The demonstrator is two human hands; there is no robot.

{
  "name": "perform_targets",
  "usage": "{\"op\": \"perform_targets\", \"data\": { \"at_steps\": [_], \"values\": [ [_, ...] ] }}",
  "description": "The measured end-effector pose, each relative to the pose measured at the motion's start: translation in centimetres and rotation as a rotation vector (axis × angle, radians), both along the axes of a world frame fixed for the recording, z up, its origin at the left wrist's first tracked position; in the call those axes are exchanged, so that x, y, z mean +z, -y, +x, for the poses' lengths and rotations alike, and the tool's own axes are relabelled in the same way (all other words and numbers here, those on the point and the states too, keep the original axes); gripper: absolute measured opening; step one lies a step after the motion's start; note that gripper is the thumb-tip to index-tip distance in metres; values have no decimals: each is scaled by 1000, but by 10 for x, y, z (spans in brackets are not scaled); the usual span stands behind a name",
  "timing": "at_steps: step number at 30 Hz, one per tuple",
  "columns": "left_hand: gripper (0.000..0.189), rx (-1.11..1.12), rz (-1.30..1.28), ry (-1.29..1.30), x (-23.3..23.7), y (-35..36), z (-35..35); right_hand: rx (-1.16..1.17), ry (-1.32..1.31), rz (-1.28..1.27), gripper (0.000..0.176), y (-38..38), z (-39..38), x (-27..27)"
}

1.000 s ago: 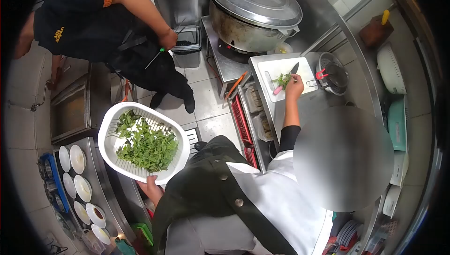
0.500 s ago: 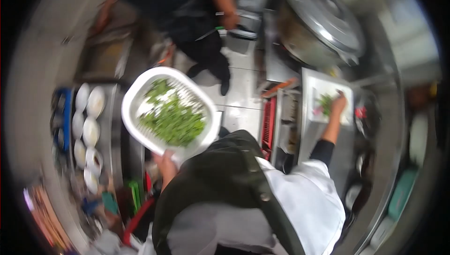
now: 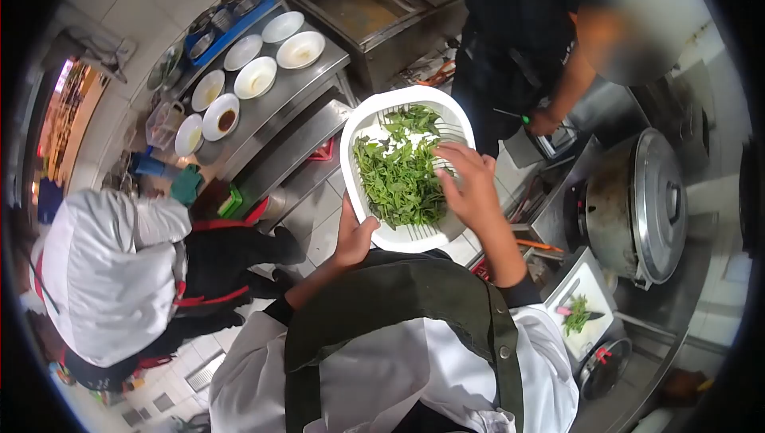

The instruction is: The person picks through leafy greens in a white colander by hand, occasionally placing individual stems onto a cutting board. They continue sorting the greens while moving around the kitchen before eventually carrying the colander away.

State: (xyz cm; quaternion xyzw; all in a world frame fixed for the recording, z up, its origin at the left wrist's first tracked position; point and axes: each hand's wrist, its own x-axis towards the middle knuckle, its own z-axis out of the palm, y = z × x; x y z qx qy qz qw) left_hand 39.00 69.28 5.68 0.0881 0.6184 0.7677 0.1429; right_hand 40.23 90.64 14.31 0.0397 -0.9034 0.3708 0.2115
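A white plastic colander basket [image 3: 348, 154], full of loose green leaves [image 3: 398, 182], is in front of my chest. My left hand [image 3: 352, 235] grips its near left rim, thumb on the edge and fingers underneath. Over the right side of the basket is my right hand [image 3: 476, 188], its fingers stretched over the leaves and thumb apart. On the counter to the right, a white cutting board [image 3: 572, 288] carries a small bunch of herbs [image 3: 575, 317] and a knife with a pink handle [image 3: 563, 310].
At right stands a large lidded pot [image 3: 617, 210]. White bowls [image 3: 256, 77], one with dark sauce, fill the steel counter at left, beside a blue tray [image 3: 231, 28]. A person in dark clothes [image 3: 510, 35] is ahead; another in white [image 3: 111, 274] is close at left.
My right hand has left the herbs on the cutting board and come over the basket. The view has turned left, bringing the person in white into sight.
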Motion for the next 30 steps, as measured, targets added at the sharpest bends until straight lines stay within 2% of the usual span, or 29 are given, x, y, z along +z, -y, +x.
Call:
{"op": "perform_targets", "data": {
  "at_steps": [4,7,11,14,17,20,21,24,26,27,30],
  "values": [
    [71,105,20,62,0,0,12,-70,-230,206,26,30,-27,7],
    [71,111,83,19,-10,6,16,-1,-167,193,24,45,-53,-5],
    [72,134,98,-18,-2,12,21,-138,-252,345,26,61,-68,-18],
    [74,135,113,-12,5,13,22,127,-112,290,24,56,-38,-8],
    [73,127,71,-18,3,17,25,174,-111,186,23,49,-6,6],
    [72,142,31,8,-7,19,27,120,-132,75,24,35,6,9],
    [71,168,-47,-138,-13,20,25,116,-153,71,24,30,6,7],
    [71,217,92,-15,-12,17,21,72,-227,5,17,30,-2,-1],
    [70,248,35,-6,-19,15,17,53,-186,-37,18,30,-7,-7],
    [70,267,83,100,-20,13,17,48,-151,-81,19,27,-9,-13],
    [66,328,109,176,-43,9,11,74,-34,-115,24,12,-20,-32]
  ]
}}
